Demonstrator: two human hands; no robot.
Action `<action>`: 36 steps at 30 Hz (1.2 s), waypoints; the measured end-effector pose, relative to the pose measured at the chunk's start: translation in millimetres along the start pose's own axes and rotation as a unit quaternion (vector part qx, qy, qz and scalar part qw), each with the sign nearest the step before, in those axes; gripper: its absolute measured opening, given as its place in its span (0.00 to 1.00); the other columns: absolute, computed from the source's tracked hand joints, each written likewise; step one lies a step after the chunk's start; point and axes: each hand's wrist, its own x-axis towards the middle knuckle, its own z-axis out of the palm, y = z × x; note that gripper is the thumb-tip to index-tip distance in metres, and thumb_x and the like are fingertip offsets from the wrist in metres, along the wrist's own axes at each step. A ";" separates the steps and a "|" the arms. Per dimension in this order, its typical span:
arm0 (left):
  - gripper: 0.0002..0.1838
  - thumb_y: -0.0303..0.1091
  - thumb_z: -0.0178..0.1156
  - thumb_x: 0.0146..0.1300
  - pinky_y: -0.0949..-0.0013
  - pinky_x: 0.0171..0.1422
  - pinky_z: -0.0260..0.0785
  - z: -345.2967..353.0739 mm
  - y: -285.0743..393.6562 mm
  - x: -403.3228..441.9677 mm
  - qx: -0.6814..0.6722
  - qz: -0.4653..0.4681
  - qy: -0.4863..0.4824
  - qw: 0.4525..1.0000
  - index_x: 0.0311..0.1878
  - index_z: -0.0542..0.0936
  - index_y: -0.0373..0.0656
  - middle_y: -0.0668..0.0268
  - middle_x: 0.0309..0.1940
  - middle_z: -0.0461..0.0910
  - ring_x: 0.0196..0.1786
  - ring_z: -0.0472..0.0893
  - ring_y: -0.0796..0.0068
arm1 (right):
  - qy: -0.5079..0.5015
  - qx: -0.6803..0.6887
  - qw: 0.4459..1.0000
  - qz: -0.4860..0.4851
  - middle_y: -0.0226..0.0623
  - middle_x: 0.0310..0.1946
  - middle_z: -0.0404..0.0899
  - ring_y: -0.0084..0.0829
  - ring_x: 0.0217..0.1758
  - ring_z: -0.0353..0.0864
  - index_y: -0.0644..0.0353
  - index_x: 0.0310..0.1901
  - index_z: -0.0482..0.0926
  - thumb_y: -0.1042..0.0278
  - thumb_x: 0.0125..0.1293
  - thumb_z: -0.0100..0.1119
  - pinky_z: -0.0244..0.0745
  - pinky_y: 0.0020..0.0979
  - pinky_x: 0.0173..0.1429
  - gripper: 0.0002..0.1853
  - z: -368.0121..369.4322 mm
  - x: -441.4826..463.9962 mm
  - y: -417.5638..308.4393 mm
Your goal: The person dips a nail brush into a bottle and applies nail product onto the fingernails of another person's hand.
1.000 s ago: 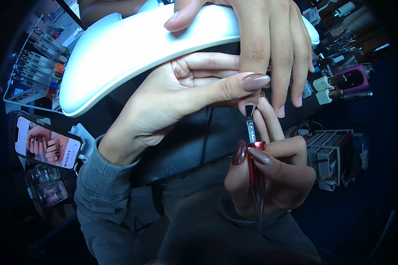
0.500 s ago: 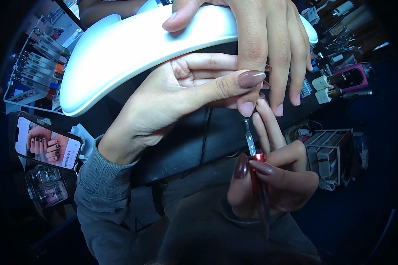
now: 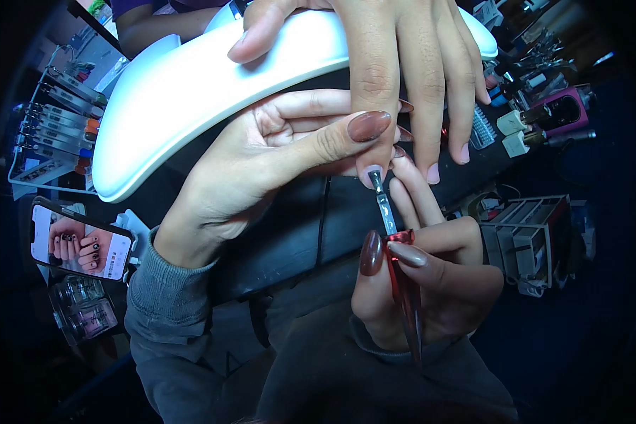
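My left hand (image 3: pixel 261 152), with long glossy brown nails, grips the index finger of another person's hand (image 3: pixel 420 63) between thumb and fingers. That person's hand rests over a curved white lamp (image 3: pixel 233 78), fingers pointing toward me. In my right hand (image 3: pixel 438 283) a small brush (image 3: pixel 385 212) with a long dark red handle is pinched between thumb and index finger. Its tip touches the nail of the held index finger. Two fingers of my right hand stretch up beside that fingertip.
A phone (image 3: pixel 81 240) showing a photo of nails stands at the left, above small glass jars (image 3: pixel 88 311). A rack of tubes (image 3: pixel 63 127) is at the upper left. Small bottles (image 3: pixel 519 131), a pink device (image 3: pixel 562 113) and a drawer unit (image 3: pixel 526 240) lie right.
The brush tip was off the nail half a second ago and now touches it. My left hand and the held finger have shifted slightly left. The surroundings have shifted a little in view.
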 end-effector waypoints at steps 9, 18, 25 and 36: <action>0.21 0.43 0.55 0.53 0.70 0.51 0.65 -0.6 -0.5 -0.3 0.001 -0.004 0.007 1.000 0.47 0.70 0.38 0.60 0.37 0.75 0.40 0.76 0.72 | 0.010 0.007 1.000 0.027 0.42 0.23 0.63 0.54 0.38 0.73 0.62 0.33 0.63 0.74 0.51 0.54 0.71 0.43 0.45 0.10 -0.7 -0.2 -0.3; 0.22 0.43 0.54 0.54 0.69 0.51 0.64 -0.2 2.4 0.0 0.013 -0.014 -0.005 1.000 0.47 0.69 0.38 0.60 0.38 0.75 0.41 0.76 0.72 | 0.017 0.006 0.999 0.030 0.41 0.23 0.63 0.54 0.38 0.73 0.63 0.32 0.64 0.74 0.50 0.54 0.71 0.43 0.44 0.09 -0.7 -0.6 -0.5; 0.21 0.43 0.53 0.54 0.70 0.50 0.65 -1.1 1.3 0.4 0.010 -0.011 -0.011 1.000 0.47 0.69 0.39 0.61 0.38 0.75 0.41 0.76 0.72 | 0.007 0.016 1.000 0.026 0.41 0.22 0.63 0.54 0.37 0.73 0.63 0.31 0.65 0.73 0.51 0.54 0.72 0.42 0.44 0.09 -3.5 -0.6 0.2; 0.22 0.44 0.52 0.55 0.72 0.51 0.64 -1.1 2.1 0.4 0.004 -0.012 -0.024 1.000 0.48 0.69 0.39 0.62 0.38 0.74 0.40 0.75 0.74 | -0.028 0.076 0.995 0.052 0.45 0.27 0.67 0.52 0.40 0.72 0.61 0.36 0.68 0.77 0.50 0.54 0.70 0.41 0.48 0.10 -15.2 -2.1 -4.2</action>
